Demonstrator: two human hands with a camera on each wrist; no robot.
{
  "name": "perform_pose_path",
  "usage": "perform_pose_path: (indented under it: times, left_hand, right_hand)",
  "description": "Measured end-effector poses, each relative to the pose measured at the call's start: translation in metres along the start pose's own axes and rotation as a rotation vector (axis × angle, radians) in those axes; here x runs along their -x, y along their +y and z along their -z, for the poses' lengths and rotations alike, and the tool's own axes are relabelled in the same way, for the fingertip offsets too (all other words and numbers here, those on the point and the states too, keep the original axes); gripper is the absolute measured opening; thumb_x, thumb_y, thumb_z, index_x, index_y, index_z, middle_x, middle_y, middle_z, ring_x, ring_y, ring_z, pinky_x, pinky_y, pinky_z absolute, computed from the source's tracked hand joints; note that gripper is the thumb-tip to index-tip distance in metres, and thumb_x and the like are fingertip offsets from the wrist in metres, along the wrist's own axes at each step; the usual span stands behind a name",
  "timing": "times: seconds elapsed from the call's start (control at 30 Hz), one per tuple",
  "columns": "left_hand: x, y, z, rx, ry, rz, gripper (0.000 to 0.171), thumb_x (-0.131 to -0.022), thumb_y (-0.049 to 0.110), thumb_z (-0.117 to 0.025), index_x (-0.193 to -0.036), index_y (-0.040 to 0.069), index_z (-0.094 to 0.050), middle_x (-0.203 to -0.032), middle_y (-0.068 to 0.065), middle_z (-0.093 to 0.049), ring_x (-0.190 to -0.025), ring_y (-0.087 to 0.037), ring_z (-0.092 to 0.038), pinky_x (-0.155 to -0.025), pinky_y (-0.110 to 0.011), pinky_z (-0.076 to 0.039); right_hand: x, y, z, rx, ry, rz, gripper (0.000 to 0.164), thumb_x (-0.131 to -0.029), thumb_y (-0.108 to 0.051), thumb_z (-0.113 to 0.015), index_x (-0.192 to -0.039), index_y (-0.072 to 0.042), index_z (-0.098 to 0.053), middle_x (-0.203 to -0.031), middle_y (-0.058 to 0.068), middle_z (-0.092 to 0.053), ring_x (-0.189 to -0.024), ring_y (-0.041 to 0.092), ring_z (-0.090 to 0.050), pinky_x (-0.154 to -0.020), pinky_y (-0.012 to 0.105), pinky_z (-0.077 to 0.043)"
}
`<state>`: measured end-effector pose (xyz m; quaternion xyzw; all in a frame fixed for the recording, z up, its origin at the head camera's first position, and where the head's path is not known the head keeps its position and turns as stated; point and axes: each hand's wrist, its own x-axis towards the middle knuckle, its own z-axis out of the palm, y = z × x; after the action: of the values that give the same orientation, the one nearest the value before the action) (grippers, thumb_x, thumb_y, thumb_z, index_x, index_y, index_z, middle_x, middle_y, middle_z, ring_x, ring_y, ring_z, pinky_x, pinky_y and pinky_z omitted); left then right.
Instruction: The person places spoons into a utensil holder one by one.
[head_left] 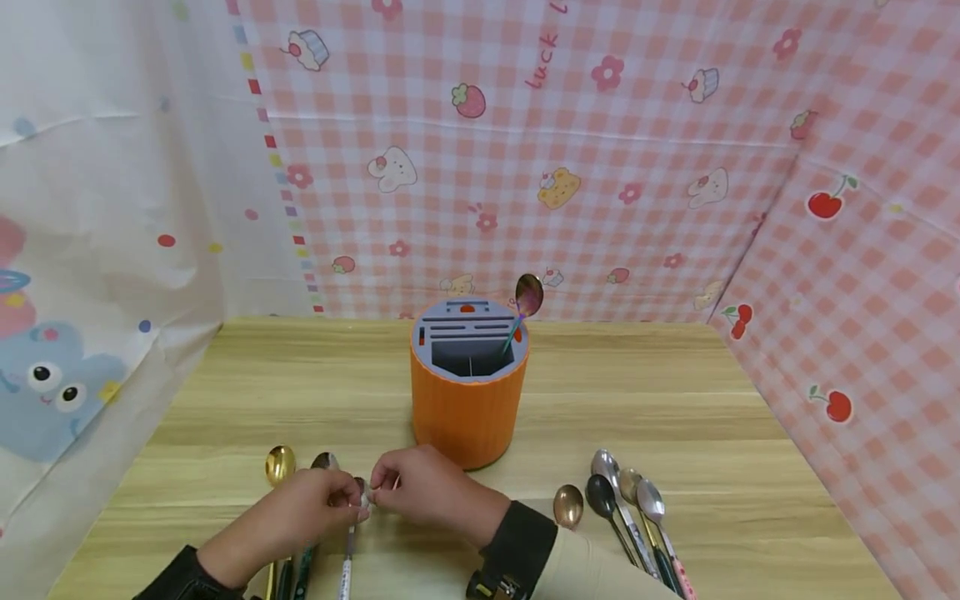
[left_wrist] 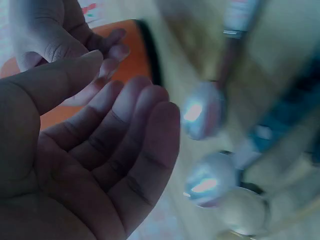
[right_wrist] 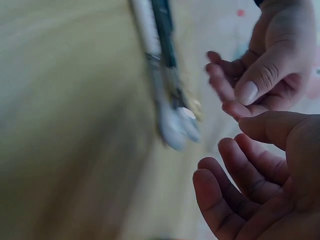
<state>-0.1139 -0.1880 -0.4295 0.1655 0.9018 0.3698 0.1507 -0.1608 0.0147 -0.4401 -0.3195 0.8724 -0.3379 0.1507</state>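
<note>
My left hand (head_left: 311, 504) hovers over the left group of spoons, fingers loosely bent, with nothing visible in them. Close beside it is my right hand (head_left: 435, 492), also loosely curled, and the fingertips of the two hands nearly meet. Both wrist views show bare palms, the left hand (left_wrist: 100, 145) and the right hand (right_wrist: 260, 185). Below them on the table lie a spoon with a white patterned handle (head_left: 346, 575), a gold spoon (head_left: 280, 464) and a dark-green-handled spoon (left_wrist: 212, 180). The hands partly cover these spoons in the head view.
An orange cutlery holder (head_left: 467, 425) with a grey slotted top stands behind the hands. One iridescent spoon (head_left: 528, 296) leans in it, bowl up. Several spoons lie at right, among them a bronze one (head_left: 567, 506) and a black one (head_left: 601, 496). Patterned cloth (head_left: 600, 125) walls the table.
</note>
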Motion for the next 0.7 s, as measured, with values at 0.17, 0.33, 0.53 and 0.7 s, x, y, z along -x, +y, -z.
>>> perform_pose_path:
  times: [0.17, 0.33, 0.53, 0.7]
  left_hand:
    - [0.010, -0.017, -0.018, -0.035, 0.051, 0.010, 0.023, -0.090, 0.024, -0.076, -0.076, 0.015, -0.060, -0.064, 0.011, -0.053, -0.055, -0.001, -0.045, -0.051, -0.023, -0.039]
    - [0.018, -0.023, -0.032, -0.069, 0.079, 0.104, 0.032, -0.087, 0.032, -0.079, -0.070, 0.017, -0.056, -0.060, 0.010, -0.049, -0.052, -0.004, -0.043, -0.048, -0.024, -0.036]
    - [0.020, -0.028, -0.043, -0.161, 0.065, 0.149, 0.037, -0.086, 0.042, -0.077, -0.067, 0.021, -0.054, -0.057, 0.010, -0.047, -0.051, -0.006, -0.043, -0.048, -0.026, -0.033]
    - [0.019, -0.027, -0.049, -0.262, 0.087, 0.182, 0.038, -0.082, 0.040, -0.080, -0.066, 0.021, -0.052, -0.058, 0.009, -0.045, -0.053, -0.008, -0.041, -0.050, -0.028, -0.032]
  right_hand:
    - [-0.003, 0.005, -0.022, -0.042, -0.055, -0.046, 0.012, -0.091, -0.017, -0.075, -0.082, -0.021, -0.068, -0.068, -0.017, -0.058, -0.060, -0.002, -0.048, -0.058, 0.016, -0.041]
    - [-0.006, 0.006, -0.034, -0.022, -0.084, -0.088, 0.018, -0.092, -0.023, -0.075, -0.076, -0.022, -0.065, -0.063, -0.015, -0.055, -0.060, 0.001, -0.047, -0.058, 0.016, -0.039]
    - [-0.011, 0.003, -0.042, 0.051, -0.085, -0.158, 0.024, -0.092, -0.032, -0.074, -0.072, -0.022, -0.065, -0.063, -0.012, -0.055, -0.061, 0.003, -0.048, -0.059, 0.018, -0.038]
    - [-0.016, 0.002, -0.052, 0.138, -0.039, -0.194, 0.030, -0.091, -0.040, -0.072, -0.067, -0.025, -0.063, -0.061, -0.014, -0.054, -0.059, 0.003, -0.048, -0.055, 0.021, -0.037]
